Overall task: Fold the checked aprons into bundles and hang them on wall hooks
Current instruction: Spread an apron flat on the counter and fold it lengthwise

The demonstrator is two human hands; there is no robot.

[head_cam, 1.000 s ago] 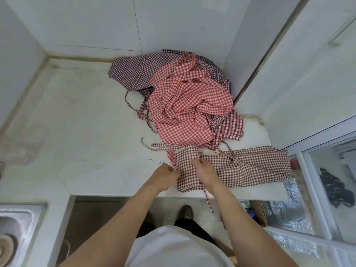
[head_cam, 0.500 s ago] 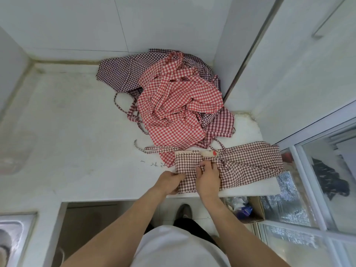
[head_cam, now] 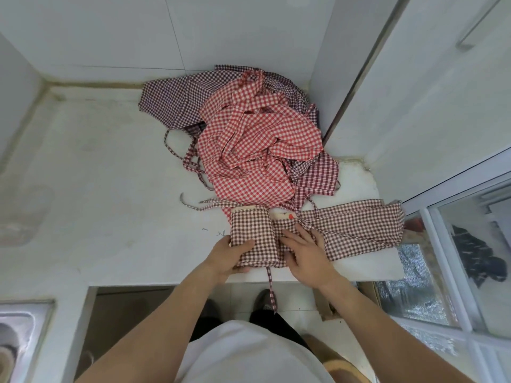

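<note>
A brown-and-white checked apron [head_cam: 356, 230] lies as a long folded strip along the counter's front edge, its left end rolled into a bundle [head_cam: 253, 236]. My left hand [head_cam: 229, 258] grips the bundle's near left corner, thumb on top. My right hand [head_cam: 302, 251] lies flat with spread fingers on the strip just right of the roll. One tie hangs off the counter edge [head_cam: 271, 288]. Behind lies a heap of loose aprons: a red checked one [head_cam: 254, 150] on top of dark purple checked ones [head_cam: 171, 100].
The white counter [head_cam: 105, 183] runs left into a corner, with tiled walls behind and a white cabinet panel [head_cam: 414, 106] to the right. A steel sink [head_cam: 19, 327] sits at lower left. A glass window [head_cam: 470, 258] is at right. No wall hooks are in view.
The roll has grown a turn toward the right. My right hand went from pinching the fabric to lying flat on the strip, and my left hand shifted to the bundle's near corner.
</note>
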